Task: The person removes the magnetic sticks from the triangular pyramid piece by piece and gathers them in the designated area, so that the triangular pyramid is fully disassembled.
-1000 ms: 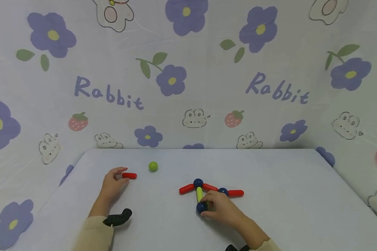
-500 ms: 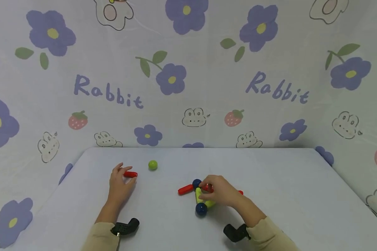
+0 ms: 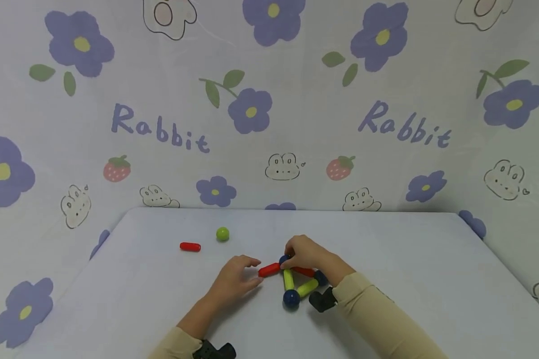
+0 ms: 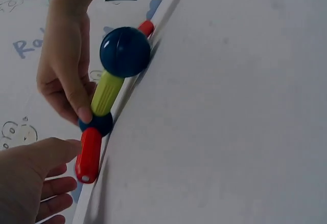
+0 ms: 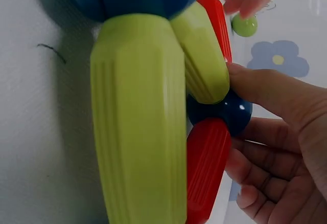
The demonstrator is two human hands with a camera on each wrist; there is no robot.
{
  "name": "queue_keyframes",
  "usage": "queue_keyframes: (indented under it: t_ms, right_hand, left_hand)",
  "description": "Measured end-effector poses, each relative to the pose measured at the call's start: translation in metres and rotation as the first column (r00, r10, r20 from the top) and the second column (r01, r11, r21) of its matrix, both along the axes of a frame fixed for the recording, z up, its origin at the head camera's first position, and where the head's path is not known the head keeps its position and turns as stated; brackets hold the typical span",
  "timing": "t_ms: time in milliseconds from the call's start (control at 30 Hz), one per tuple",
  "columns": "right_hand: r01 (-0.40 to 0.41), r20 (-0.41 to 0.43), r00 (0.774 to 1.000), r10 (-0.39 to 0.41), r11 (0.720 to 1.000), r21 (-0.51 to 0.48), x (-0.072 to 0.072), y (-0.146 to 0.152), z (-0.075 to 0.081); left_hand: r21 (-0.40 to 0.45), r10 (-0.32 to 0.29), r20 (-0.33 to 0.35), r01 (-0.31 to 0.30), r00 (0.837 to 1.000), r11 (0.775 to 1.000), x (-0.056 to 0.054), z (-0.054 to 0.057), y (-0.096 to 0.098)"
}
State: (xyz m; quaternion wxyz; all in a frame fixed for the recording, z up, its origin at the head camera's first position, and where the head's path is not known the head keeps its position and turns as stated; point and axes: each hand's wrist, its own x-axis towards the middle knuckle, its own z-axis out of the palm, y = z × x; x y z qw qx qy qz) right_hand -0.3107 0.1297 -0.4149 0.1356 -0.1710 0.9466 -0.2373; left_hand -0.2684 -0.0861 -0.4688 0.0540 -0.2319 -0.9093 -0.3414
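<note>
On the table lies a joined figure of magnetic rods and balls. Two yellow-green rods [image 3: 288, 280] [image 3: 307, 287] meet at the near blue ball [image 3: 291, 299]. A red rod [image 3: 304, 271] links the far blue ball [image 5: 237, 111] with the right blue ball [image 3: 321, 277]. My right hand [image 3: 312, 254] pinches the far ball between thumb and fingers. From that ball another red rod [image 3: 269, 269] sticks out leftward. Around its free end my left hand [image 3: 233, 279] is spread, thumb and fingers apart; whether the thumb touches it I cannot tell.
A loose red rod [image 3: 190, 247] and a green ball [image 3: 222, 234] lie at the back left of the white table [image 3: 130, 299]. Behind the table hangs a flower-patterned cloth [image 3: 296, 124]. My right sleeve [image 3: 377, 309] covers the area right of the figure.
My left hand has left the loose red rod and moved right to the figure's left red rod. My right hand has shifted from the near blue ball up to the far one.
</note>
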Motion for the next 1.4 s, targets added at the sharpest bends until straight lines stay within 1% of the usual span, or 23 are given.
queue_keyframes:
  t_ms: [67, 200, 333, 467, 600, 667, 733, 800, 867, 967, 1033, 1133, 1233, 1400]
  right_hand:
    - [0.000, 0.000, 1.000, 0.000, 1.000, 0.001, 0.000, 0.000, 0.000]
    - [-0.010, 0.017, 1.000, 0.010, 1.000, -0.017, 0.002, 0.001, -0.001]
    - [-0.015, 0.026, 1.000, 0.016, 1.000, -0.025, 0.006, 0.003, -0.004]
    - [-0.024, 0.008, 1.000, 0.024, 0.999, -0.030, 0.012, 0.005, -0.006]
    - [-0.070, -0.005, 0.998, 0.070, 0.997, -0.042, 0.020, 0.007, -0.004]
    - [-0.102, -0.003, 0.995, 0.102, 0.994, -0.049, 0.025, 0.008, -0.002]
    - [-0.145, -0.004, 0.989, 0.145, 0.988, -0.056, 0.031, 0.010, 0.000]
    - [-0.200, -0.005, 0.980, 0.200, 0.978, -0.066, 0.038, 0.012, 0.002]
    - [-0.255, -0.007, 0.967, 0.255, 0.964, -0.073, 0.046, 0.015, 0.004]
    - [-0.317, -0.001, 0.948, 0.317, 0.945, -0.077, 0.058, 0.019, 0.007]
    - [-0.335, -0.001, 0.942, 0.336, 0.940, -0.065, 0.066, 0.021, 0.009]
    - [-0.331, -0.009, 0.944, 0.330, 0.943, -0.035, 0.078, 0.025, 0.009]
    - [-0.302, -0.033, 0.953, 0.301, 0.953, -0.027, 0.089, 0.028, 0.006]
    - [-0.244, -0.090, 0.967, 0.239, 0.968, -0.062, 0.103, 0.030, -0.003]
  left_hand:
    - [-0.025, -0.002, 0.002, 0.002, 1.000, 1.000, 0.000, 0.000, 0.009]
    - [-0.060, 0.022, 0.005, -0.022, 1.000, 0.998, 0.000, -0.003, 0.019]
    - [-0.057, 0.036, 0.042, -0.033, 0.999, 0.998, 0.003, -0.006, 0.023]
    - [-0.048, 0.019, 0.065, -0.016, 0.998, 0.999, 0.006, -0.006, 0.023]
    - [-0.048, -0.020, 0.058, 0.022, 0.998, 0.999, 0.006, -0.006, 0.021]
    - [-0.057, -0.053, 0.036, 0.055, 0.998, 0.997, 0.006, -0.007, 0.018]
    - [-0.080, -0.101, 0.004, 0.101, 0.995, 0.992, 0.006, -0.007, 0.016]
    - [-0.106, -0.148, -0.013, 0.146, 0.989, 0.984, 0.008, -0.006, 0.014]
    - [-0.122, -0.200, -0.011, 0.198, 0.980, 0.973, 0.011, -0.004, 0.012]
    - [-0.125, -0.264, 0.041, 0.267, 0.964, 0.956, 0.017, 0.000, 0.011]
    - [-0.108, -0.298, 0.085, 0.306, 0.951, 0.946, 0.021, 0.004, 0.012]
    - [-0.082, -0.324, 0.149, 0.338, 0.934, 0.938, 0.027, 0.007, 0.015]
    - [-0.057, -0.334, 0.189, 0.349, 0.924, 0.935, 0.031, 0.009, 0.017]
    - [-0.030, -0.349, 0.201, 0.362, 0.915, 0.932, 0.035, 0.008, 0.019]
